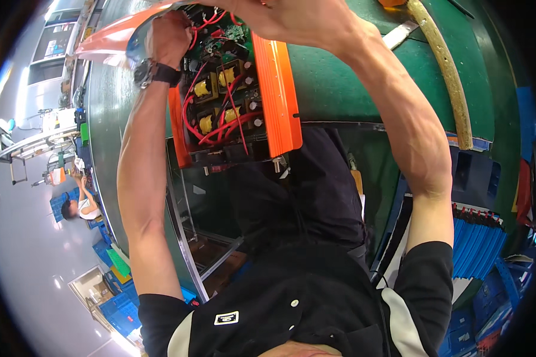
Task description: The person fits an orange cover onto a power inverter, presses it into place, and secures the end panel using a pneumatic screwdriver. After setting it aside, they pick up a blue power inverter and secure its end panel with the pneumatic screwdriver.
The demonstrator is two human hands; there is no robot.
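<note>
Lengthwise, an orange electronics case [284,98] points at the lap [298,202]

Bolt terminals [277,165] tip its near end; its long axis runs away over the green surface [339,89]. Yellow coils [226,76] sit inside. Left hand [171,37] and right hand [286,19] partly hide the far end, grips impossible to tell. Rightward lies a speckled strip [449,74]; far left, a co-worker [89,206].
</note>
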